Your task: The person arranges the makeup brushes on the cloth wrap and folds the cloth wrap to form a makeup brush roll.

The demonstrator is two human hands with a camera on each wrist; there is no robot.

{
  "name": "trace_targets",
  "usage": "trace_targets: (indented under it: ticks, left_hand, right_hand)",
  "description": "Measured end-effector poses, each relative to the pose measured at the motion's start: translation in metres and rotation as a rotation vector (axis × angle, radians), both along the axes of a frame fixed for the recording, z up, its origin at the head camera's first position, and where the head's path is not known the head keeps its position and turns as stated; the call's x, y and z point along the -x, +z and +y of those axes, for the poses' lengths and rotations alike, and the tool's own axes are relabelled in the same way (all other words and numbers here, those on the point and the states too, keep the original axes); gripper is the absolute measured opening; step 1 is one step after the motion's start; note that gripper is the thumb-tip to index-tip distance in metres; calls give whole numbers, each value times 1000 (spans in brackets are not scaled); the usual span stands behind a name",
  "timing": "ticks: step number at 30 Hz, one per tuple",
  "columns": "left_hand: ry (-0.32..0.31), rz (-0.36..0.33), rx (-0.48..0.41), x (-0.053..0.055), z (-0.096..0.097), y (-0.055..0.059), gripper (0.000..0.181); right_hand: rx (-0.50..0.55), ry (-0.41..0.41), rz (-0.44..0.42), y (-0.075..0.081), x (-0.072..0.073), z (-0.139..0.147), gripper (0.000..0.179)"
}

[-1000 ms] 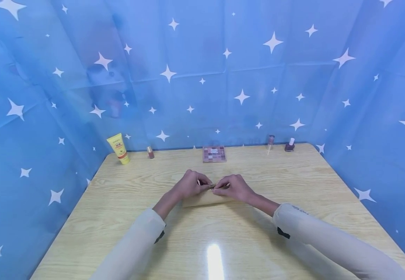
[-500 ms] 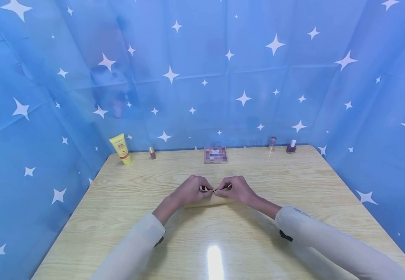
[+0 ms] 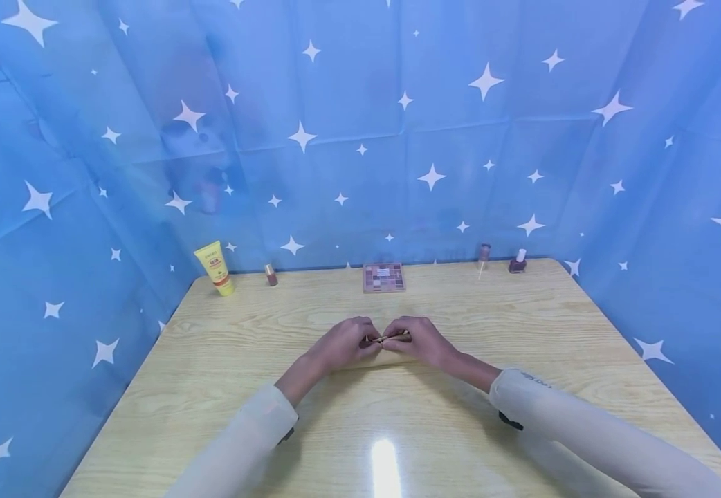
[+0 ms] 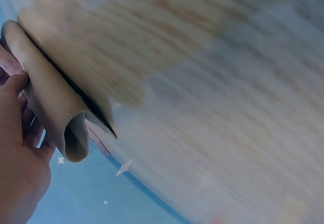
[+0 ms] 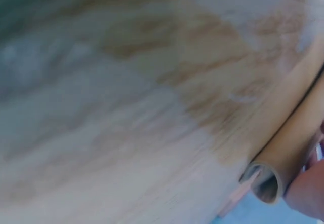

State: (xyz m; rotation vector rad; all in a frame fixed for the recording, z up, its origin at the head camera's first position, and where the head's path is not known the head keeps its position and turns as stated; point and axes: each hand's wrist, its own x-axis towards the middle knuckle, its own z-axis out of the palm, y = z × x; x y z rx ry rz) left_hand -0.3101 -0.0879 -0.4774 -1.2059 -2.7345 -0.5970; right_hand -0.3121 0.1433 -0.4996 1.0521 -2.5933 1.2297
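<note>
A tan, leather-like roll (image 3: 391,359) lies crosswise on the table under both hands. My left hand (image 3: 349,343) pinches its upper part between thumb and fingers. From the other side my right hand (image 3: 420,342) does the same, and the fingertips of the two hands nearly meet at the middle. In the left wrist view the roll (image 4: 56,84) shows a curled, hollow end and a dark gap along a flat lower layer. The right wrist view has the roll's other open end (image 5: 268,186) beside the fingers (image 5: 309,191). What exactly is pinched is too small to tell.
Along the back of the wooden table (image 3: 311,311) stand a yellow tube (image 3: 215,268), a small red-brown bottle (image 3: 270,274), an eyeshadow palette (image 3: 383,278), a slim tube with a dark cap (image 3: 483,257) and a dark nail polish bottle (image 3: 517,262). A blue starry curtain (image 3: 335,166) encloses the table.
The two hands have drawn slightly closer together over the roll, still pinching it. Less of the tan material shows below the fingers. The head view has shifted a little.
</note>
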Motion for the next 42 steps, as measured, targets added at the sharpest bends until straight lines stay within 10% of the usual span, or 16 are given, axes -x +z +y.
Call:
trace_targets:
  ticks: [11,24,42]
  left_hand:
    - [-21,53,-37,-1,-3,-4,10]
    - [142,20,63,5,-24,-7,34]
    - [188,-72,141,-5,-50,-15,65]
  right_hand:
    - [-62,19,56,3,0,-2,6]
    - [-89,-57,71,2,27,2,7]
    - [-463,-57,102,3,20,54,69]
